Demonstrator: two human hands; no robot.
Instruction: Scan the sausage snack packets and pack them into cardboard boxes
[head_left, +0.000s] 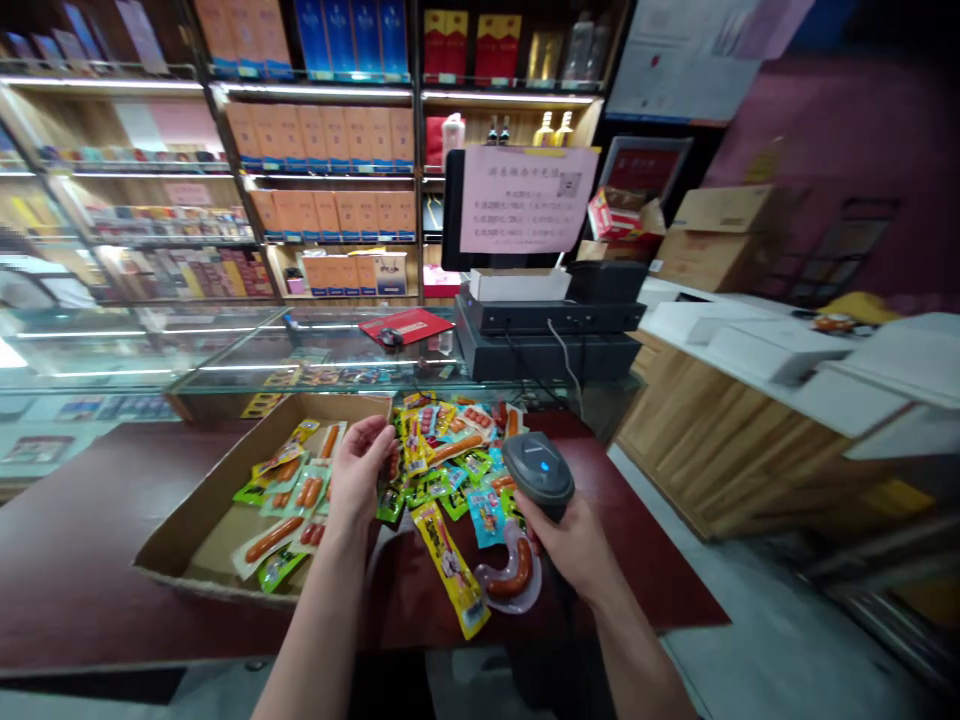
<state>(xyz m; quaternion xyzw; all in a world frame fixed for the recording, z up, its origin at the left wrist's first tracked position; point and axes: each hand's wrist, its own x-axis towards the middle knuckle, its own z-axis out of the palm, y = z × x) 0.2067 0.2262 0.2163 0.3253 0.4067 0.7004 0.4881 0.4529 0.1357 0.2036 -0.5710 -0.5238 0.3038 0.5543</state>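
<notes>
My right hand [566, 540] is wrapped round the handle of a dark barcode scanner [538, 470], with a blue light glowing on its head. My left hand [360, 465] is closed in a pinch at the right edge of a cardboard tray [161, 565]. A small reddish sausage packet [391, 462] shows under its fingertips, mostly hidden. Wrapped sausages, such as one in clear film [274, 540], lie inside the tray. Between my hands is a pile of bright snack packets [450, 470]. Nearer me lie a long yellow packet [450, 570] and a curved sausage pack [514, 575].
The dark red table [67, 540] meets a glass counter [330, 345] behind. On that stand a monitor with a pink notice [525, 200], a black cash drawer [547, 345] and a red mouse pad [409, 327]. Boxed goods fill the shelves [322, 135]. Cartons [709, 245] sit at right.
</notes>
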